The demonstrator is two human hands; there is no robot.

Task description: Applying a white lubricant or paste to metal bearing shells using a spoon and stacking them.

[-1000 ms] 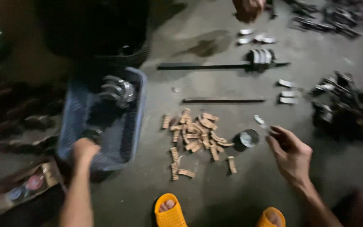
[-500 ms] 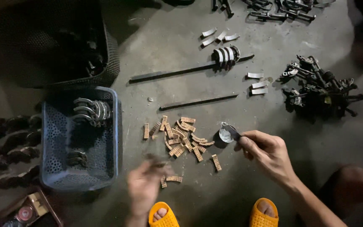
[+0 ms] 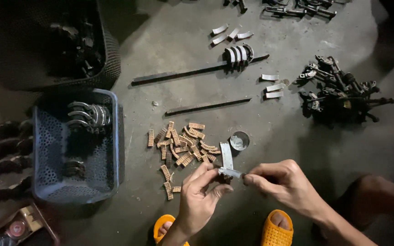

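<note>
Two hands (image 3: 245,189), one metal strip (image 3: 230,172)

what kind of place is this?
Probably a small repair or parts workshop, with work done on a bare concrete floor: a greasy heap of metal parts, a blue basket of curved metal pieces, and small brown ridged blocks spread out.

Brown open cardboard box (image 3: 21,223), bottom-left corner, beside blue basket (image 3: 115,136).

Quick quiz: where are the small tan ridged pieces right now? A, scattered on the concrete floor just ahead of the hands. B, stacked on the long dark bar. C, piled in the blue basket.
A: the tan ridged pieces lie loose on the floor, between the blue basket and the small round tin, just beyond the left hand.
</note>
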